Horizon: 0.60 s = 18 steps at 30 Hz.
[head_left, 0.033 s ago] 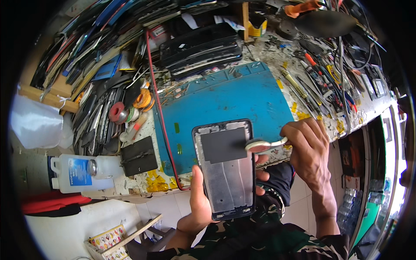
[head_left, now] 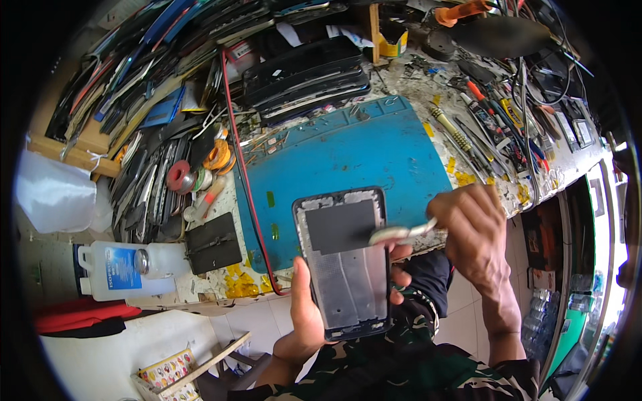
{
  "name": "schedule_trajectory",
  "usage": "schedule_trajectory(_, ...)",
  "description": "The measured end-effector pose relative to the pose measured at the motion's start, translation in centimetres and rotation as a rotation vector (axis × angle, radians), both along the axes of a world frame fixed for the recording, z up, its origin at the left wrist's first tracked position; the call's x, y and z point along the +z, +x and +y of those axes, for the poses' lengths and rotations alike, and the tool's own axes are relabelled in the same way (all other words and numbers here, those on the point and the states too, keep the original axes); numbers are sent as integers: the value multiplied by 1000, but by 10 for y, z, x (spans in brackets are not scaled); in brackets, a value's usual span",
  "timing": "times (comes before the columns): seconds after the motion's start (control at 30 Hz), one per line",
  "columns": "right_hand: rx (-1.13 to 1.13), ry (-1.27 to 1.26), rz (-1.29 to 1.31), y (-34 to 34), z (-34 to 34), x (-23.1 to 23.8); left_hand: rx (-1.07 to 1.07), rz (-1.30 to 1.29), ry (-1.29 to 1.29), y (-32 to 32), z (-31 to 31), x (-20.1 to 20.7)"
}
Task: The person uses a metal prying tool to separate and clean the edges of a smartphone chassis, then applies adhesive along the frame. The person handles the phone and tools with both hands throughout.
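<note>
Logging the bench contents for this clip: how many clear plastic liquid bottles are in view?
1: a clear plastic bottle with a blue label lies on its side at the bench's left edge, beside a black pad. More may be hidden in the clutter.

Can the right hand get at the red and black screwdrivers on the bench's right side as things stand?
Probably yes: the screwdrivers lie uncovered just beyond the right hand, but its grip holds a pale flat tool against the phone frame, so it isn't free.
</note>
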State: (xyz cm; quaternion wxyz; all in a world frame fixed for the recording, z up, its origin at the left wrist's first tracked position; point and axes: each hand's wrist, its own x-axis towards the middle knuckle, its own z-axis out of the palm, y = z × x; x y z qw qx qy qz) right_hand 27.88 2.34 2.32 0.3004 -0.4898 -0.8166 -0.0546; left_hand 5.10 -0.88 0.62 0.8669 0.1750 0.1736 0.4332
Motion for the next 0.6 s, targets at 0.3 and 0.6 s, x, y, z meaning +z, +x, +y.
schedule_trajectory(0.3,-8,123,-47,10,10,0,32,71,94,2,-15,-3)
schedule_trajectory(0.6,-223,155,116,24,19,16,-57,62,109,2,-8,-9)
